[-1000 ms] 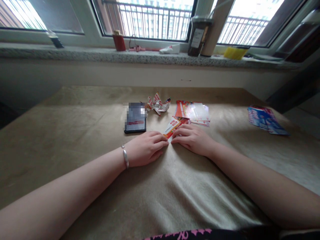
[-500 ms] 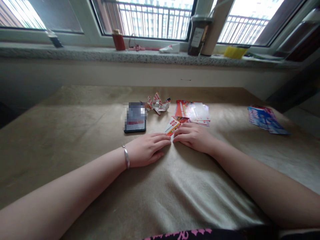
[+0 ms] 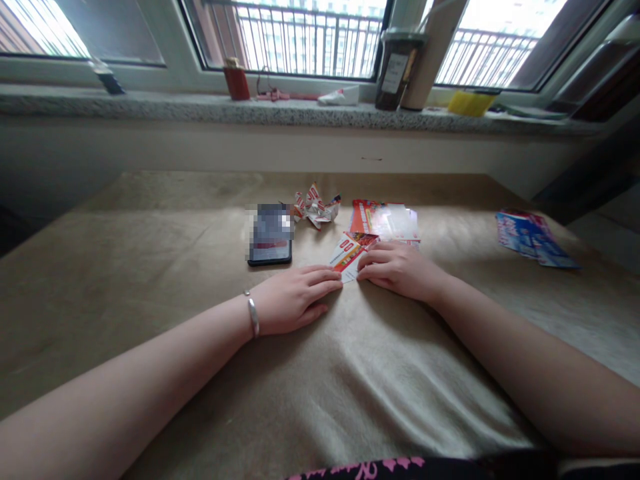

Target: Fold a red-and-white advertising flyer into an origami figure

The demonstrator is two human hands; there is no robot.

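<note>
A folded sheet of printed paper (image 3: pixel 350 257), white with red and orange print, lies on the table between my hands. My left hand (image 3: pixel 296 297) lies flat with its fingers stretched out, the fingertips on the paper's lower left corner. On the paper's right edge rest the slightly curved fingers of my right hand (image 3: pixel 400 268), with small gaps between them; its thumb is hidden. Behind the right hand sits a stack of similar red and white printed sheets (image 3: pixel 384 220), partly covered by a pale glossy piece.
A phone (image 3: pixel 271 233) lies left of the paper, near a crumpled paper piece (image 3: pixel 317 208). Blue and pink printed packets (image 3: pixel 535 239) lie far right on the table (image 3: pixel 175 387). Along the windowsill (image 3: pixel 175 112) stand a red lighter (image 3: pixel 236 81), a dark lidded cup (image 3: pixel 397 73) and a yellow container (image 3: pixel 471 102).
My right hand has slid a little to the right along the paper, uncovering more of its lower part. My left hand has stayed in place.
</note>
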